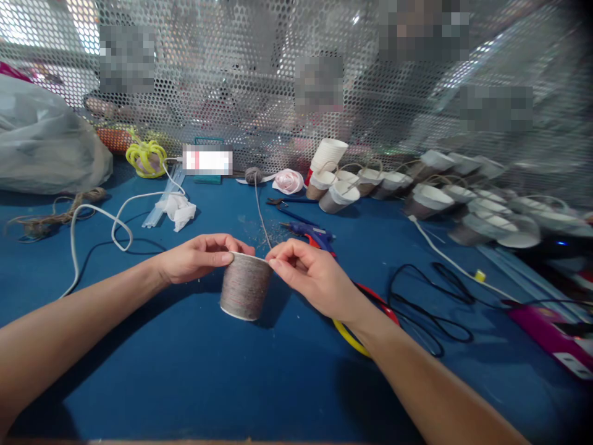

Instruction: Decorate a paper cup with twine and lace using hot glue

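Note:
A paper cup (pixel 245 287) wrapped in grey-brown yarn is held a little above the blue table, its rim up. My left hand (pixel 204 256) grips the cup's rim from the left, thumb outside and fingers behind. At the right side of the rim, my right hand (pixel 308 266) is closed in a pinch on the grey yarn (pixel 262 216), close against the cup. That strand runs back to a small yarn ball (pixel 253 176). Beyond my right hand lie a blue glue gun (pixel 315 235) and blue-handled pliers (pixel 290 201).
Yarn-covered cups with handles (pixel 340 196) and stacked white cups (pixel 328 153) stand at the back right. Black cable (pixel 430 303) and a purple power strip (pixel 551 340) lie right. Glue sticks (pixel 157 210), twine (pixel 65 216) and a plastic bag (pixel 46 136) are left. Perforated metal (pixel 259 80) backs the table.

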The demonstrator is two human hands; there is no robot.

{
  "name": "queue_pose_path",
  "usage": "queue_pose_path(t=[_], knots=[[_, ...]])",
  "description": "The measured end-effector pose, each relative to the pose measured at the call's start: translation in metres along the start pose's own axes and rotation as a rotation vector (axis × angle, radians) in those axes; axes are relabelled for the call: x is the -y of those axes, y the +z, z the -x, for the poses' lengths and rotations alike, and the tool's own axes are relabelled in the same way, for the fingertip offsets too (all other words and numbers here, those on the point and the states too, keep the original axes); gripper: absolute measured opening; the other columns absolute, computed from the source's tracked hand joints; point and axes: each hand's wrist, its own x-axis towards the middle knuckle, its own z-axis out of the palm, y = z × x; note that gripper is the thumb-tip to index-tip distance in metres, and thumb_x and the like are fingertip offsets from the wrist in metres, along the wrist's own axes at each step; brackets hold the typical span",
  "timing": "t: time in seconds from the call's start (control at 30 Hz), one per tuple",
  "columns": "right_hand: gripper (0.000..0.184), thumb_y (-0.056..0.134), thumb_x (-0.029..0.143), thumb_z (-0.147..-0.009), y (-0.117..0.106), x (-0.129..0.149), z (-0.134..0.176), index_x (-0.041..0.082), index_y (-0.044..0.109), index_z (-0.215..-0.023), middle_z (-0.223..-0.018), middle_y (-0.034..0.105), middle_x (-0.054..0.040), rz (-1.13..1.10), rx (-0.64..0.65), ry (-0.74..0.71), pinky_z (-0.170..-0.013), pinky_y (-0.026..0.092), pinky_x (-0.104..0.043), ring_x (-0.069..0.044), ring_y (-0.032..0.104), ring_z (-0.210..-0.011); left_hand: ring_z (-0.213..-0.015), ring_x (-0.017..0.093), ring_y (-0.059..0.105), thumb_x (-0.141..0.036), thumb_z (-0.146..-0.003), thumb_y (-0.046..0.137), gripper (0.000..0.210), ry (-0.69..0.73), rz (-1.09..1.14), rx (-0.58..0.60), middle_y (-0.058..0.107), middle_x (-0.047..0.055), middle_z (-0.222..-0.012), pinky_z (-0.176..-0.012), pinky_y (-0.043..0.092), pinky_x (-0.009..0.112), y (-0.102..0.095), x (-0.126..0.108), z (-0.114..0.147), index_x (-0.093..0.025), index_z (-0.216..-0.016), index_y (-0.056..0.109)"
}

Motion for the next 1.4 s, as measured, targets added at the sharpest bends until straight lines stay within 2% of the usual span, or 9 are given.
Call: queue_pose_path(t=[0.23,0.37,0.43,0.53,0.67,0.87,1.13,1.4], knots=[[0.016,0.049,0.027,-0.083,0.003,-0.002,0.0,0.019,0.047,-0.069,-0.073,0.057,-0.0011,0.108,-0.013,-0.007,-0.053,0.04,-0.023,-0.01,0.047,-0.058,-0.111,0.023,0.051,-0.03,-0.073,0.067,0.02,-0.007,-0.255,-0.009,0.06,0.009,-0.113,-0.098,0.033,0.04,-0.006,-0.003,0.0,-0.016,-0.085,0.062],[0.015,0.049,0.026,-0.083,0.003,-0.001,-0.001,0.02,0.047,-0.07,-0.072,0.057,-0.0007,0.136,-0.016,-0.034,-0.052,0.039,-0.023,-0.01,0.046,-0.057,-0.119,0.022,0.045,-0.025,-0.074,0.066,0.024,0.116,-0.56,-0.059,0.059,0.009,-0.115,-0.104,0.028,0.039,0.0,-0.008,-0.001,-0.016,-0.096,0.06],[0.015,0.048,0.026,-0.083,0.004,-0.002,-0.001,0.02,0.047,-0.069,-0.072,0.057,-0.0008,0.155,-0.01,-0.05,-0.053,0.04,-0.023,-0.011,0.047,-0.059,-0.12,0.022,0.044,-0.024,-0.075,0.064,0.021,0.175,-0.7,-0.069,0.06,0.009,-0.11,-0.104,0.028,0.038,0.008,-0.011,-0.001,-0.016,-0.093,0.06],[0.015,0.049,0.026,-0.083,0.005,-0.003,-0.001,0.02,0.047,-0.069,-0.073,0.057,-0.0013,0.172,-0.006,-0.056,-0.055,0.042,-0.024,-0.011,0.049,-0.061,-0.114,0.022,0.048,-0.025,-0.077,0.06,0.011,0.178,-0.806,-0.035,0.063,0.008,-0.098,-0.1,0.033,0.037,0.021,-0.013,-0.002,-0.015,-0.08,0.059],[0.017,0.048,0.027,-0.084,0.005,-0.002,-0.001,0.02,0.048,-0.07,-0.077,0.059,-0.0027,0.179,0.012,-0.051,-0.057,0.042,-0.025,-0.012,0.052,-0.064,-0.104,0.02,0.053,-0.023,-0.08,0.054,0.013,0.142,-0.784,-0.009,0.063,0.007,-0.091,-0.096,0.037,0.036,0.026,-0.013,-0.001,-0.015,-0.07,0.054],[0.017,0.048,0.023,-0.084,0.002,0.004,0.0,0.019,0.048,-0.068,-0.086,0.061,-0.0044,0.156,0.041,-0.092,-0.057,0.042,-0.024,-0.011,0.052,-0.067,-0.106,0.021,0.051,-0.024,-0.08,0.056,0.01,0.153,-0.706,0.031,0.063,0.007,-0.095,-0.097,0.036,0.038,0.018,-0.01,0.0,-0.016,-0.074,0.055],[0.015,0.049,0.028,-0.083,0.002,0.002,0.0,0.019,0.05,-0.071,-0.072,0.057,-0.0012,0.186,0.029,0.018,-0.052,0.039,-0.023,-0.01,0.045,-0.057,-0.11,0.022,0.05,-0.025,-0.08,0.057,0.012,0.13,-0.704,0.019,0.062,0.007,-0.096,-0.098,0.034,0.037,0.014,-0.009,0.001,-0.016,-0.072,0.055],[0.017,0.049,0.026,-0.083,0.005,0.0,0.001,0.019,0.046,-0.068,-0.072,0.056,-0.0009,0.192,0.004,0.001,-0.052,0.039,-0.023,-0.01,0.046,-0.057,-0.106,0.022,0.052,-0.028,-0.077,0.059,0.014,0.107,-0.784,-0.014,0.063,0.007,-0.092,-0.094,0.036,0.035,0.017,-0.012,0.001,-0.015,-0.074,0.055]])
